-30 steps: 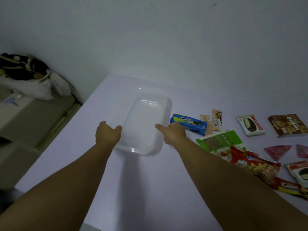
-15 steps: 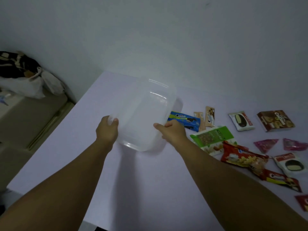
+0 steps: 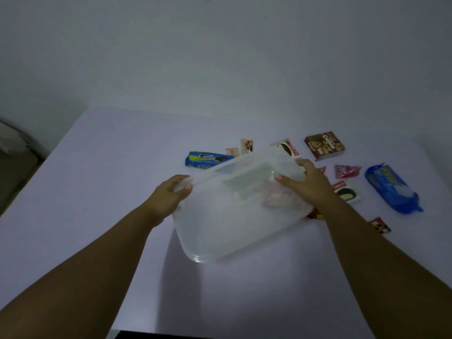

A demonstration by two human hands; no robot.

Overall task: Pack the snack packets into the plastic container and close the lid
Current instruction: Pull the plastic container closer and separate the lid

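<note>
A translucent plastic container (image 3: 220,221) is held above the table, tilted, between both hands. My left hand (image 3: 168,196) grips its left rim with the thumb over the edge. My right hand (image 3: 308,182) holds its far right side, fingers spread over the plastic. Snack packets lie on the table behind and right of it: a blue Oreo pack (image 3: 208,159), two small tan packets (image 3: 246,146), a white cake packet (image 3: 288,149), a brown Collon box (image 3: 324,145), a pink packet (image 3: 347,171), a large blue pack (image 3: 391,189). A green and a red packet show dimly through the container.
The pale table (image 3: 97,192) runs to a grey wall at the back; its left edge drops to a floor area. More packets lie at the right: a white cake packet (image 3: 347,193) and a small dark red one (image 3: 379,225).
The container has been lifted off the table and carried right and toward me, now tilted over the green and red packets. Both hands moved with it; the view shifted right.
</note>
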